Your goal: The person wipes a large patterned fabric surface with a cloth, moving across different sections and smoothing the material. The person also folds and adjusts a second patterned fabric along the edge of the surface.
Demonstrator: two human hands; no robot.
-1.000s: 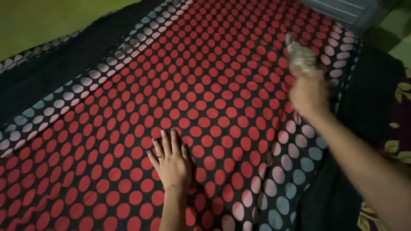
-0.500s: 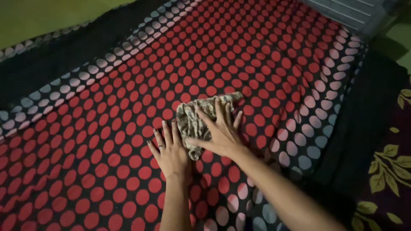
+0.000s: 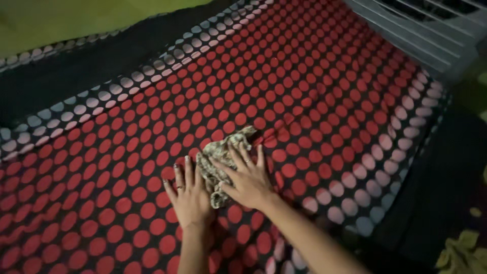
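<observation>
— Pressing down now, are both hands on the cloth?
— Yes. A second ago the right hand was up at the far right holding a small patterned rag in the air. Now that rag lies crumpled on the red dotted cloth, near the middle, and the right hand lies open over it with fingers spread, gripping nothing.
— And the left hand?
— Flat and open as before, palm on the dotted cloth, just left of the rag and touching its edge.
— So what does the change mean?
— I judge the rag has been brought down to the surface and is being flattened or rubbed there.
</observation>
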